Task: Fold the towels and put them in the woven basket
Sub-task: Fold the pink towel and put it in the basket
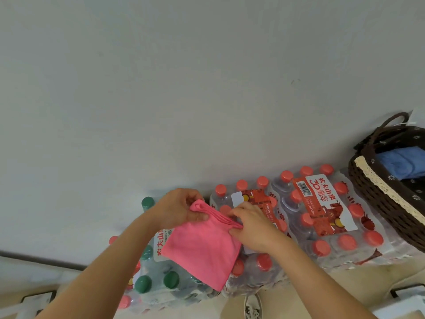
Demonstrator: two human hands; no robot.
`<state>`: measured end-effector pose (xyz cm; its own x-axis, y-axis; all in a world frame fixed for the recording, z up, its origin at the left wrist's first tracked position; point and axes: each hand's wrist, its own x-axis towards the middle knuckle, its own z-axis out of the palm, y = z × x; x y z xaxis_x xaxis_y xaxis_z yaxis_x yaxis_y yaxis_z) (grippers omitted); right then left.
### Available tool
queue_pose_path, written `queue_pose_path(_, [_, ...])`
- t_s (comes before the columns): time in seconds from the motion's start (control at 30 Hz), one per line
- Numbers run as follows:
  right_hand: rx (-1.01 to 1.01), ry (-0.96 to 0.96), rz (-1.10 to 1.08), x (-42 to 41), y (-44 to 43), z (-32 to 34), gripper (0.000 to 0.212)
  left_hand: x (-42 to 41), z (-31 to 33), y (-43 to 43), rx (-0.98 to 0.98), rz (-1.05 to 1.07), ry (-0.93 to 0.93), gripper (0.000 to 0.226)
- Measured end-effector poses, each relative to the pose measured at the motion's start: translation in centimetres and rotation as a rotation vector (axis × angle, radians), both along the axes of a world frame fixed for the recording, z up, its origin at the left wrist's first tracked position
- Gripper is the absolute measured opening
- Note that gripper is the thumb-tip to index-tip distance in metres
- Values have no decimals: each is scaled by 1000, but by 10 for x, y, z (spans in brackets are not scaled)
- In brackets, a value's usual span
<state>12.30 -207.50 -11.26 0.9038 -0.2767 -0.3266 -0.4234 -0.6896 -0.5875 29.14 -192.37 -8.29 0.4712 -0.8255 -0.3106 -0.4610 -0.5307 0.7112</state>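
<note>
Towel [202,249] over bottle packs [326,217], basket [377,199] at their right

One wide-angle camera, worn on the head, looks forward and down from close range, facing a pale wall [161,88] that fills the upper half of the view. The water bottle packs [322,215] lie low in frame, the woven basket [379,203] is cut by the right edge, and the whole view seems slightly tilted.
</note>
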Motion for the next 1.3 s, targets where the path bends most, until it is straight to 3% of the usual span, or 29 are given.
queue_pose_path(0.17, [214, -37, 63, -6, -13, 39, 22, -17, 33, 6, -164, 70, 109, 24])
queue_pose_path(0.27, [68, -179, 55, -8, -35, 80, 21, -22, 58, 0, -303, 159, 56, 25])
queue_pose_path(0.33, [-160, -289, 47, -10, -51, 108, 22, -26, 75, -9, -403, 199, -78, 23])
queue_pose_path(0.5, [-652, -554, 126, -34, -64, 108, 29, -42, 70, -20, -559, 27, -697, 26])
queue_pose_path(0.6, [-739, -440, 226, -60, -60, 54, 38, -61, 18, -12, -501, -152, -759, 26])
queue_pose_path(0.73, [-680, -346, 324, -95, -45, 4, 31, -98, -40, 4, -348, -400, -814, 25])
queue_pose_path(0.9, [-614, -181, 281, -107, -34, 4, 26, -121, -48, 13, -241, -350, -833, 21])
queue_pose_path(1.03, [-619, -221, 232, -97, -22, 13, 33, -131, -46, 3, -263, -342, -834, 27])
queue_pose_path(1.17, [-644, -190, 198, -91, -13, 4, 43, -134, -62, 0, -153, -329, -740, 48])
queue_pose_path(1.3, [-686, -75, 199, -97, -7, -7, 54, -137, -66, 7, -184, -261, -617, 41])
